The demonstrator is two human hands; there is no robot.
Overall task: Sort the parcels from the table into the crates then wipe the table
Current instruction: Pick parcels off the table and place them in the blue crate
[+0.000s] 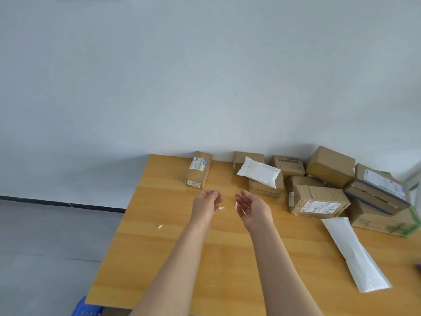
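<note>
The long cardboard box (198, 169) lies alone at the far edge of the wooden table (159, 258), close to the wall (205, 76); it carries one label on its top and one on its near end. To the right of it a white pouch (259, 171) rests tilted on a small brown box (265, 188), with another box partly hidden behind it. Further right the parcels are crowded together; a labelled box (317, 201) lies in front, a bigger tilted box (330, 166) stands behind it, and a blue-edged box (380, 188) leans on a large box with green tape (385, 221) at the right border. A flat white mailer (355, 254) lies apart from this group, nearer to the person, on the right part of the table.

The left hand (206, 202) and the right hand (250, 208) are both stretched out over the table, just in front of the long box and the pouch; the palms face each other, the fingers are loosely curled, and neither hand holds anything; the hands are near each other but do not touch.

A few white scraps (160, 226) lie on the wood around the hands; a blue plastic thing (87, 307) shows below the near left corner of the table, on the grey floor (45, 236); what it is cannot be told.
</note>
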